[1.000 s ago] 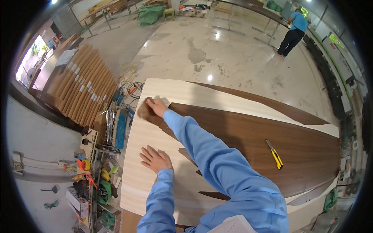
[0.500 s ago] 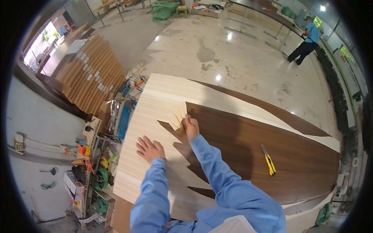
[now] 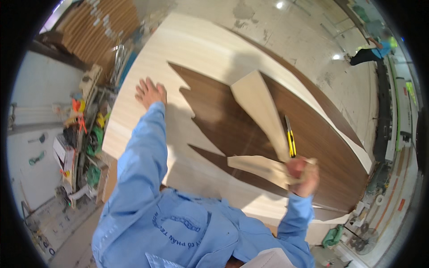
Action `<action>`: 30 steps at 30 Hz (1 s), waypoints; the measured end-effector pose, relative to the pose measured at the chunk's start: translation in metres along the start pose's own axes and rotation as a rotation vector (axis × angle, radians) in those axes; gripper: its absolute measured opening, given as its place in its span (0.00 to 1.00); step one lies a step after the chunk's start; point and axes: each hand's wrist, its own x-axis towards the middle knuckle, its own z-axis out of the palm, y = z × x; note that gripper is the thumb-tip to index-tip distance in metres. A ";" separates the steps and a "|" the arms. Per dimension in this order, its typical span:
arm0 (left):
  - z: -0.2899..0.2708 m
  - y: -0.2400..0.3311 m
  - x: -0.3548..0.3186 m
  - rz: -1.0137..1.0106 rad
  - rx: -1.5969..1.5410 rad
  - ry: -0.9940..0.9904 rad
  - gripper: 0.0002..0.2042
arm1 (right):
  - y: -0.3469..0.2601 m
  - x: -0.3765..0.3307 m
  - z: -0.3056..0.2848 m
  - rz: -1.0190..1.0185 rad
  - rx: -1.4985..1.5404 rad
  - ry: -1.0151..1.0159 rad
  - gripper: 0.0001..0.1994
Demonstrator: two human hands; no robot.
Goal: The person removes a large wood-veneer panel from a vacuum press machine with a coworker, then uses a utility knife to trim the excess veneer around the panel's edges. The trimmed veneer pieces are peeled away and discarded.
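Note:
My left hand [image 3: 151, 93] lies flat, fingers spread, on the pale wood-grain surface of a large panel [image 3: 147, 56]. A dark brown wood-grain area [image 3: 219, 109] covers much of the panel, its left edge jagged with long points. My right hand [image 3: 304, 176], somewhat blurred, is closed on the gathered end of a thin, torn beige strip [image 3: 259, 98]. One length of it rises toward the far side and bends over the dark area. A second torn length [image 3: 257, 165] trails leftward from the same hand. Just beyond this hand lies a yellow utility knife [image 3: 291, 138], its blade pointing away.
Cluttered shelving [image 3: 91, 134] with tools stands left of the panel. Stacked brown boards [image 3: 100, 24] rise at the far left. Along the right runs a long machine [image 3: 404, 107]. Another person in a blue shirt [image 3: 382, 50] stands at the far right.
My right hand has pulled the beige strip toward me and to the right, and much longer torn lengths now hang from it. The view has tilted down; my left hand stays on the pale surface.

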 end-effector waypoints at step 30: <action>-0.032 0.139 -0.236 0.239 -1.357 -0.242 0.21 | 0.134 0.223 0.075 -0.951 -1.310 -0.374 0.62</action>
